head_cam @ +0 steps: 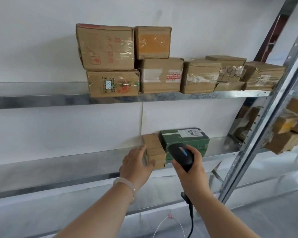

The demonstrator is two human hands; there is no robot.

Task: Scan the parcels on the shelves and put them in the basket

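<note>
We are taking hold of the small brown parcel on the lower shelf, where it is sitting against the left side of the green box. Our left hand is closing round it, fingers wrapping its left face and thumb lying across its front corner, though blur is hiding the fingertips. Our right hand is clenching the handle of the black scanner, whose head is pointing towards the green box, just in front of it. We are judging this to be the scan step. The next move is calling for a label turned to the scanner, and none is showing on the brown parcel's visible faces. The basket is not showing. Counting, we are seeing two parcels on the lower shelf, though the brown one may be a stack. There are eight cardboard boxes on the upper shelf, one scanner, and more parcels in the neighbouring bay, too cluttered for us to be counting
</note>
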